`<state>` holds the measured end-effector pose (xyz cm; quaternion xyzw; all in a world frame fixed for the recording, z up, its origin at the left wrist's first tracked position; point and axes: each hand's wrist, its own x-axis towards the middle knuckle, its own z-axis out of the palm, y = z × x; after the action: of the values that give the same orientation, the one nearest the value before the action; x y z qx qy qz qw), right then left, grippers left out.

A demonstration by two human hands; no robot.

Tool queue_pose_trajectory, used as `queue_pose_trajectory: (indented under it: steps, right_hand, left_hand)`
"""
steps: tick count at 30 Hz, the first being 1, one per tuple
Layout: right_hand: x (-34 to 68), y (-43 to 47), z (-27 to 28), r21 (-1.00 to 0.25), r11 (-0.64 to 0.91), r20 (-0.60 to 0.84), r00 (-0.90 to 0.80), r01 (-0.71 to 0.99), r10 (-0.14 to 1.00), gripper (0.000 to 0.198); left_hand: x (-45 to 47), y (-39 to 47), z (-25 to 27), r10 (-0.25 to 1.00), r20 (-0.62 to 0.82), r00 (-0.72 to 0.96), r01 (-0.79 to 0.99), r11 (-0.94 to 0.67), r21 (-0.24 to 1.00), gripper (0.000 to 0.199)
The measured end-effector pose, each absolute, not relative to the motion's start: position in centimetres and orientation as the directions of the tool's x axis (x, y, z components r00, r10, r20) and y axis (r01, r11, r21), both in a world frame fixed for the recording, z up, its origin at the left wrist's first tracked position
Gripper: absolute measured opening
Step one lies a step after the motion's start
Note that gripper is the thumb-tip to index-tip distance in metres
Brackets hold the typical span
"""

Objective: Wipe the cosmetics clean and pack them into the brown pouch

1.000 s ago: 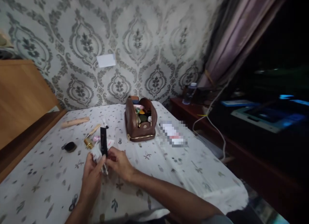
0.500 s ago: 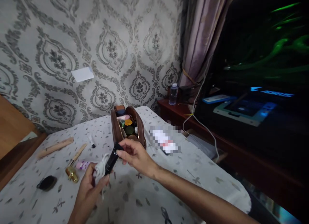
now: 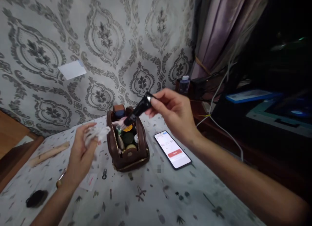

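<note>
While my right hand point(image 3: 174, 114) pinches the black tube point(image 3: 138, 110) by its upper end above the open brown bag point(image 3: 124, 161) and my left hand point(image 3: 81, 154), half-curled, grips a white cord point(image 3: 94, 133), I should angle the tube clear of the bag's sides.

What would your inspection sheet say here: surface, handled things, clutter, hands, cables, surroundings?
Surface: patterned white cloth.
Handled things: black tube, tilted down towards the open brown bag, which holds small containers; white looped bundle, blurred.
Clutter: lit phone beside the bag; dark round item and long beige item at left.
Hands: right hand grips the tube; left hand holds the bundle.
Cables: white cable hangs at right.
Surroundings: patterned wallpaper, curtain, bottle.
</note>
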<state>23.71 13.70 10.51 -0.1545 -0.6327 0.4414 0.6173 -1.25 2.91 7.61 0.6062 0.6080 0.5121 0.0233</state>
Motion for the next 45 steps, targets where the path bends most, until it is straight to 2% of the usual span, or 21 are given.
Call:
queue_pose_trajectory:
  steps: [2,3,6,8,11,15,19,21,24,26,29,36,40,45]
  right_hand:
    - [23.1,16.2,10.7,-0.716,0.620,0.685,-0.148,-0.322,0.714,0.021]
    - [22.6,17.4,10.6,-0.706,0.636,0.697,-0.146,-0.311,0.702,0.022]
    - [20.3,20.6,10.0,-0.711,0.643,0.700,-0.189,-0.285,0.689,0.021]
    - [18.6,22.2,9.8,-0.746,0.614,0.665,-0.256,-0.256,0.702,0.020]
    - [16.4,23.7,9.8,-0.805,0.571,0.586,-0.371,-0.163,0.720,0.024]
    - [14.3,24.8,9.6,-0.829,0.559,0.479,-0.540,-0.020,0.692,0.027]
    - [12.7,25.7,8.8,-0.808,0.587,0.424,-0.655,0.038,0.626,0.024]
    - [12.2,25.9,8.4,-0.728,0.673,0.391,-0.725,0.134,0.568,0.018]
    - [11.7,25.6,8.4,-0.509,0.812,0.313,-0.818,0.284,0.483,0.014]
    - [11.6,25.2,8.7,-0.393,0.861,0.242,-0.867,0.323,0.436,0.018]
    - [11.7,24.8,9.0,-0.323,0.889,0.160,-0.907,0.325,0.390,0.024]
    - [11.5,25.5,9.2,-0.259,0.933,0.146,-0.945,0.248,0.292,0.023]
    - [11.7,25.6,10.0,-0.269,0.917,0.073,-0.943,0.294,0.324,0.024]
    - [12.4,25.7,10.4,-0.372,0.851,0.037,-0.910,0.371,0.412,0.030]
  left_hand:
    - [-1.9,5.1,9.2,0.791,0.608,-0.059,0.876,-0.251,0.412,0.031]
    - [-2.1,6.2,9.7,0.824,0.566,0.012,0.928,-0.220,0.301,0.033]
    - [-2.2,8.9,10.6,0.901,0.424,0.087,0.991,-0.121,0.054,0.033]
    - [-2.0,10.2,10.7,0.928,0.364,0.082,0.997,-0.073,-0.040,0.028]
    - [-1.8,11.3,10.8,0.952,0.302,0.050,0.996,-0.023,-0.092,0.020]
    - [-2.2,12.2,11.0,0.968,0.240,0.073,0.995,-0.054,-0.085,0.019]
    - [-3.6,13.1,10.5,0.961,0.246,0.124,0.992,-0.126,-0.004,0.026]
    - [-4.1,13.4,10.2,0.956,0.261,0.133,0.989,-0.145,0.026,0.031]
    - [-4.4,13.6,9.8,0.955,0.264,0.131,0.988,-0.148,0.045,0.033]
    - [-4.2,13.6,9.8,0.955,0.270,0.126,0.986,-0.149,0.069,0.034]
    - [-3.7,13.5,9.7,0.950,0.297,0.101,0.980,-0.146,0.134,0.034]
    - [-4.1,11.8,9.1,0.917,0.393,-0.067,0.891,-0.122,0.437,0.033]
    - [-6.4,9.0,7.8,0.867,0.477,-0.145,0.894,-0.091,0.438,0.030]
    - [-10.9,4.7,4.9,0.877,0.426,-0.223,0.911,0.031,0.412,0.035]
